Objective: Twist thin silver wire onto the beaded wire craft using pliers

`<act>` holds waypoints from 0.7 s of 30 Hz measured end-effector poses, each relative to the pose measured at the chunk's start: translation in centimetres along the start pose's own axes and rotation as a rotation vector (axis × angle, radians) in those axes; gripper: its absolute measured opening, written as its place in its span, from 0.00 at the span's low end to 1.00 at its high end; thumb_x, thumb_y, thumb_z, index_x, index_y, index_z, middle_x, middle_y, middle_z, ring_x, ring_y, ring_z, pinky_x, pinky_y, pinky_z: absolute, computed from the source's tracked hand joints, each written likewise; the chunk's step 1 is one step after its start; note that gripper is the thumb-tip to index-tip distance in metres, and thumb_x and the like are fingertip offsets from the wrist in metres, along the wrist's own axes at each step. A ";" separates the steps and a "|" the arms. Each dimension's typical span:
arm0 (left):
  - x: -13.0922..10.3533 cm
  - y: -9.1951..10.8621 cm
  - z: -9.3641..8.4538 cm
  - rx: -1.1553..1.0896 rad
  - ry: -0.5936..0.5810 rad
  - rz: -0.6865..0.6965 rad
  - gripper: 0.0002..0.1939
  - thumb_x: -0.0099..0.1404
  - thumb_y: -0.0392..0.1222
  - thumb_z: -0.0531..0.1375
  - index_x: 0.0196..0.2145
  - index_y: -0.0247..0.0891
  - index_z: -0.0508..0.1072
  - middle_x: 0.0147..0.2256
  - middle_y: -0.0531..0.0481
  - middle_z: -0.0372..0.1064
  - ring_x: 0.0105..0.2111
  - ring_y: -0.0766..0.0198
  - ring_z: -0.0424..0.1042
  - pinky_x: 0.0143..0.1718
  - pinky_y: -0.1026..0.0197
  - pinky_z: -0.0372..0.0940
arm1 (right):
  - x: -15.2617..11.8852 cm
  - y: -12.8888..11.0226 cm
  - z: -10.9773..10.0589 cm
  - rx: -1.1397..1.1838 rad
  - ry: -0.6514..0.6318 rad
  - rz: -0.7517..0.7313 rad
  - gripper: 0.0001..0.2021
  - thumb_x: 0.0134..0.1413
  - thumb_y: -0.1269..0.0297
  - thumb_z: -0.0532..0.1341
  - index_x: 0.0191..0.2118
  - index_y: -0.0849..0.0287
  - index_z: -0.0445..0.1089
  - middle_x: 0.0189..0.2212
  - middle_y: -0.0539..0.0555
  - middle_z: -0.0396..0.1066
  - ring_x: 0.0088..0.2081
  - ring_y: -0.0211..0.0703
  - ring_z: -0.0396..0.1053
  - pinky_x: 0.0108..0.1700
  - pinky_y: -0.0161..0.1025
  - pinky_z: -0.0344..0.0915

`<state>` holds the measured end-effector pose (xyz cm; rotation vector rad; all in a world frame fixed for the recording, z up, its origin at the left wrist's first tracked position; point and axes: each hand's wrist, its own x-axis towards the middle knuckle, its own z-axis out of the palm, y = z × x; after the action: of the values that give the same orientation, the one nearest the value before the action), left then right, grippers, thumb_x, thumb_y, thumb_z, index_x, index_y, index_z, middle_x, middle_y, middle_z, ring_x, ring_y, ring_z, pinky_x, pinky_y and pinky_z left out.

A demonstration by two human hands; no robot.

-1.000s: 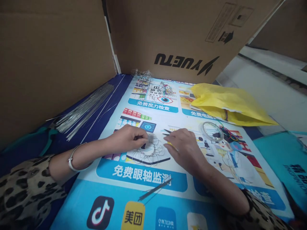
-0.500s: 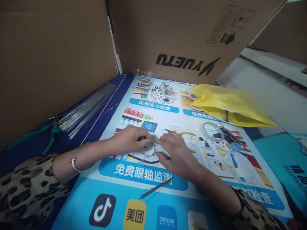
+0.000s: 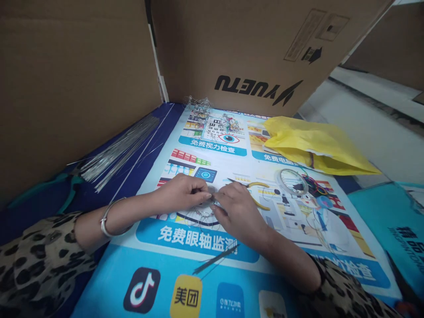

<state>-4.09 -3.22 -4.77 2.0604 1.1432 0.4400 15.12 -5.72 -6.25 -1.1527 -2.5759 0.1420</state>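
My left hand is closed in a pinch on a piece of thin, silvery wirework. From the other side my right hand meets it, thumb and fingertips closed on the same wirework. Loose wire ends stick out below the fingertips; the exact spot pinched is hidden. Just behind my right hand lie pliers with yellow handles, partly covered by the hand. A small bunch of dark, straight wires rests on the printed sheet in front of my hands.
A bundle of straight silvery wires lies at left beside teal-handled pliers. Tangled wirework sits at the back. On the right are a clear ring-shaped spool, coloured threads and a yellow bag. Cardboard walls stand behind.
My right hand has shifted slightly left, so its fingertips now come closer to those of my left hand. The left hand stays nearly in place.
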 end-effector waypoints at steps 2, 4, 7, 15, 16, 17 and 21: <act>0.0 0.0 0.0 -0.011 -0.002 -0.005 0.12 0.61 0.43 0.53 0.26 0.36 0.70 0.21 0.56 0.66 0.23 0.71 0.63 0.25 0.69 0.52 | 0.1 -0.1 0.2 -0.021 0.023 -0.002 0.09 0.55 0.65 0.55 0.34 0.63 0.71 0.31 0.56 0.68 0.38 0.48 0.59 0.42 0.47 0.57; 0.0 0.1 0.0 -0.017 -0.002 -0.014 0.12 0.61 0.44 0.53 0.26 0.35 0.70 0.21 0.56 0.66 0.24 0.71 0.62 0.25 0.69 0.52 | 0.2 -0.2 0.4 -0.047 0.053 -0.014 0.09 0.56 0.66 0.55 0.33 0.63 0.71 0.31 0.56 0.68 0.37 0.48 0.59 0.41 0.46 0.57; 0.1 0.2 0.0 -0.030 -0.002 -0.020 0.12 0.61 0.44 0.53 0.25 0.35 0.70 0.21 0.56 0.65 0.23 0.71 0.61 0.24 0.69 0.52 | 0.2 -0.3 0.6 -0.079 0.083 -0.028 0.10 0.56 0.65 0.54 0.32 0.63 0.70 0.30 0.56 0.68 0.37 0.48 0.59 0.40 0.46 0.57; -0.2 -0.3 -0.3 -0.153 -0.071 -0.025 0.13 0.63 0.47 0.53 0.29 0.35 0.69 0.21 0.55 0.65 0.21 0.72 0.61 0.23 0.70 0.54 | -0.7 -0.2 1.0 -0.008 0.162 0.063 0.11 0.55 0.64 0.56 0.38 0.64 0.71 0.32 0.57 0.70 0.38 0.47 0.62 0.41 0.45 0.57; -0.3 -0.4 -0.3 -0.177 -0.086 -0.039 0.14 0.63 0.48 0.52 0.29 0.35 0.69 0.20 0.55 0.65 0.21 0.72 0.62 0.23 0.70 0.55 | -0.7 -0.2 1.0 0.001 0.173 0.066 0.10 0.54 0.65 0.56 0.38 0.64 0.71 0.32 0.57 0.70 0.37 0.47 0.62 0.40 0.45 0.57; -0.3 -0.5 -0.4 -0.202 -0.102 -0.055 0.14 0.63 0.49 0.52 0.30 0.35 0.68 0.20 0.55 0.64 0.20 0.72 0.62 0.22 0.70 0.55 | -0.7 -0.3 1.0 0.005 0.184 0.069 0.10 0.54 0.65 0.56 0.37 0.63 0.72 0.31 0.57 0.69 0.37 0.47 0.62 0.40 0.45 0.57; -0.3 -0.6 -0.6 -0.258 -0.170 -0.059 0.17 0.64 0.51 0.50 0.30 0.34 0.67 0.21 0.54 0.65 0.20 0.72 0.64 0.22 0.70 0.57 | -0.7 -0.3 1.2 0.007 0.216 0.076 0.09 0.54 0.68 0.54 0.34 0.62 0.72 0.28 0.56 0.68 0.34 0.46 0.61 0.37 0.43 0.57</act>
<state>-4.96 -2.98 -4.77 1.7998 0.9882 0.3559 14.93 -6.37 -7.47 -1.1944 -2.3439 0.0405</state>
